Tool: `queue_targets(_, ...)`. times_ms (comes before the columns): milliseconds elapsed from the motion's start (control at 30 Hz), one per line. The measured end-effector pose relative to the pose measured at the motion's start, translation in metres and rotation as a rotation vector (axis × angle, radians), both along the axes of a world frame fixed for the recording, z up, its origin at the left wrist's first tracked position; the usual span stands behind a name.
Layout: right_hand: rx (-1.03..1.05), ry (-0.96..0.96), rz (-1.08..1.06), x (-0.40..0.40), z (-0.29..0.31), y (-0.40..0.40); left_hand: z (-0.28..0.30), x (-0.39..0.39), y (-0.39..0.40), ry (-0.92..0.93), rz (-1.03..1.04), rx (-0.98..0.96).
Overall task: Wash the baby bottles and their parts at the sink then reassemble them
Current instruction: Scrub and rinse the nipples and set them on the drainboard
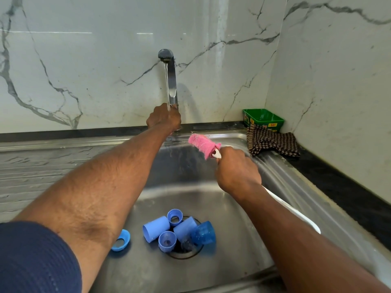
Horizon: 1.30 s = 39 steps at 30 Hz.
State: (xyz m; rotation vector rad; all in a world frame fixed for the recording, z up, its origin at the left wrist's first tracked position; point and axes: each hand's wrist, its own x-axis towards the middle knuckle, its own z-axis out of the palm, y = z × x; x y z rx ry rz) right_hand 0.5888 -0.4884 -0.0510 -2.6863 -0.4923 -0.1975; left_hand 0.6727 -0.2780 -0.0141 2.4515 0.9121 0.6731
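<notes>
Several blue bottle parts (177, 231) lie around the drain of the steel sink (228, 246): caps, collars and a clear blue cup. One blue ring (121, 240) lies apart at the left, half behind my forearm. My left hand (164, 119) reaches to the base of the tap (171, 81), fingers curled around the tap handle, which the hand hides. Water runs from the spout onto that hand. My right hand (237, 172) grips the white handle of a bottle brush, whose pink head (202, 144) points up-left over the basin.
A ridged steel draining board (42, 166) lies left of the basin. A checked cloth (273, 143) and a green tub (263, 119) sit in the back right corner on the dark counter (338, 182). Marble walls close the back and right.
</notes>
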Motion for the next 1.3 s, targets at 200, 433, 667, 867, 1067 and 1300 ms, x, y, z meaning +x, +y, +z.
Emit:
queue_targets(200,0.014,-0.021,0.028,0.000,0.000,0.000,-0.010,-0.020,-0.002,-0.059,-0.155,-0.170)
queue_targets(433,0.120,-0.139,0.085,-0.007,0.015,0.001,-0.046,-0.069,-0.025,-0.457,-0.226,-1.174)
queue_targets(667,0.299,-0.151,0.214,-0.013,0.035,0.015,-0.039,-0.099,-0.042,-0.708,-0.312,-1.394)
queue_targets(867,0.284,-0.051,0.289,0.005,0.020,0.038,-0.041,-0.106,-0.045,-0.754,-0.312,-1.368)
queue_targets(1067,0.056,-0.265,0.328,0.010,-0.001,0.044,-0.043,-0.084,-0.034,-0.865,-0.193,-1.309)
queue_targets(1300,0.073,-0.293,0.291,0.016,0.000,0.040,-0.045,-0.078,-0.042,-0.898,-0.220,-1.378)
